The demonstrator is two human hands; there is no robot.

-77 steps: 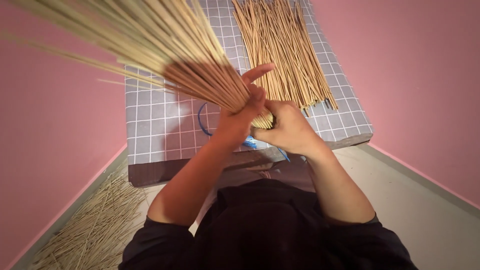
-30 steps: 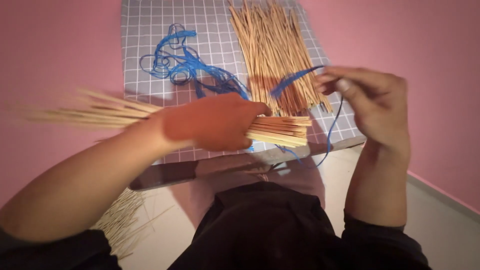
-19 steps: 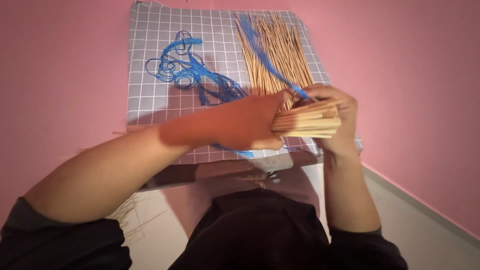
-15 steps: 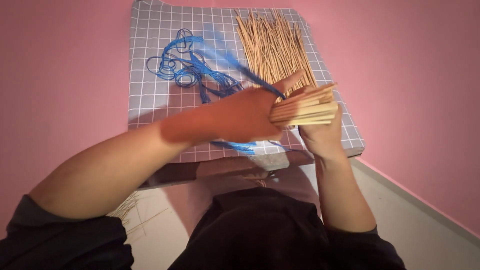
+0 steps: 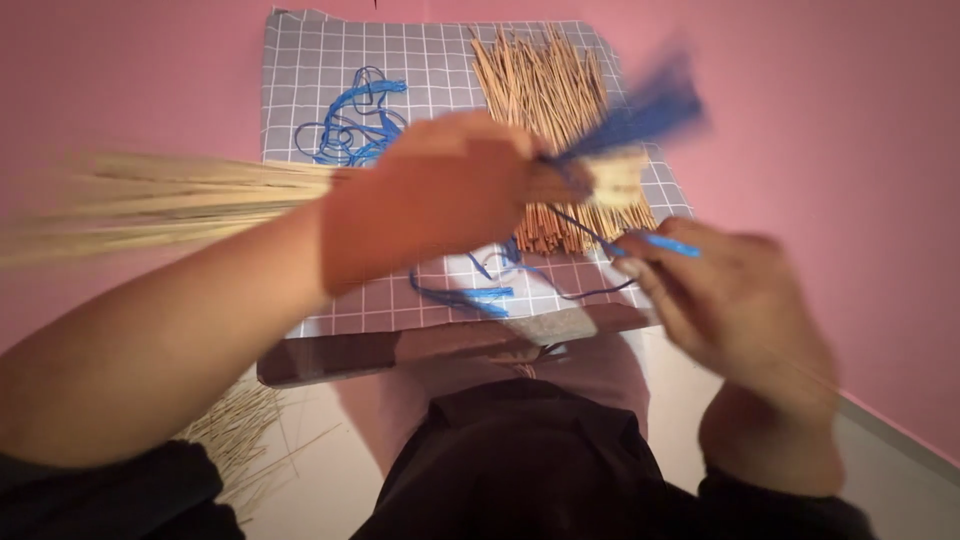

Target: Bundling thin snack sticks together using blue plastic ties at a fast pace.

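My left hand (image 5: pixel 440 195) grips a thick bundle of thin straw sticks (image 5: pixel 170 200) near its cut end, with the long part fanning out to the left. A blue plastic string (image 5: pixel 640 115) runs around the bundle's end and blurs upward to the right. My right hand (image 5: pixel 730 300) is lower right and pinches the other end of that blue string (image 5: pixel 665 243). Both hands hover above a low table covered with a grey checked cloth (image 5: pixel 310 90).
A loose pile of cut straw sticks (image 5: pixel 555 110) lies on the cloth at the back right. Tangled blue string (image 5: pixel 350 125) lies at the back left. More straw (image 5: pixel 235 440) is on the floor at the lower left. Pink walls (image 5: pixel 830 150) surround the table.
My right hand has left the bundle's end and pulled down to the right with the blue string. The string now sweeps up over the bundle. My left hand kept its grip.
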